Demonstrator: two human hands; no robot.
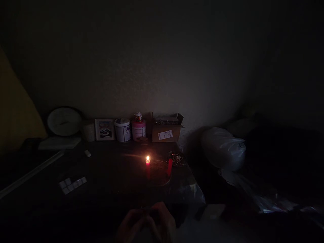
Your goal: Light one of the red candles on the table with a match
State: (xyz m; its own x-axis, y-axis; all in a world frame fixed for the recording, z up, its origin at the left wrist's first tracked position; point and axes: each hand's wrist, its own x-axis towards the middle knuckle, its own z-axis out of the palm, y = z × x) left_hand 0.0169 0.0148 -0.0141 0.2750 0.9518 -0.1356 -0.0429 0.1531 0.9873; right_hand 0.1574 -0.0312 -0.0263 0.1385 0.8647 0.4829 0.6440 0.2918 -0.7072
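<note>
In the dim head view, my left hand (pixel 131 224) and my right hand (pixel 162 221) meet at the bottom centre, below the table's front edge. Their fingers are bent and pinched around something small and dark that I cannot make out. Beyond them on the dark table (pixel 108 172) burns a red candle (pixel 147 165), upright and lit. To its right a second red candle (pixel 169 167), with no flame, leans slightly at the rim of a round plate (pixel 159 184). A dish of thin sticks (pixel 177 158) lies behind that candle.
White blocks (pixel 73 184) and a small white object (pixel 87 153) lie on the left. Along the wall stand a round clock (pixel 64 121), a panda picture (pixel 104 130), two tubs (pixel 123 130) and an open carton (pixel 165 133). A plastic bag (pixel 225 148) is at right.
</note>
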